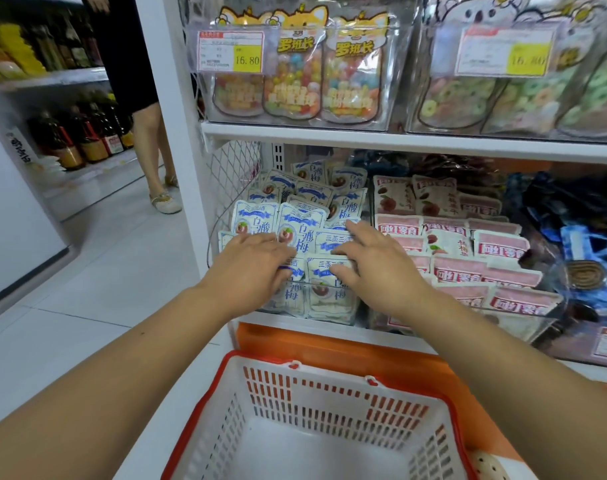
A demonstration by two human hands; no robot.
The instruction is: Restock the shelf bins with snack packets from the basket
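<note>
The head-worn camera is looking forward and down from the person's own eye line, facing the white shelf board point(364, 135) squarely and at arm's reach. Both forearms are entering from the bottom corners, the left hand point(257, 261) and right hand point(374, 268) sitting near mid-frame. The red-rimmed basket point(329, 396) is lying nearest, under the lens. The wide angle is also taking in the aisle floor point(104, 271) on the left.

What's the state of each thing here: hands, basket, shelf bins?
left hand: open, fingers flat on the white-blue packets
right hand: open, fingers resting on the same packets
basket: no packets visible inside
white-blue packets: standing in rows, bin full
pink packets: in rows, bin full, untouched
candy bags: upright in the upper bin
</note>
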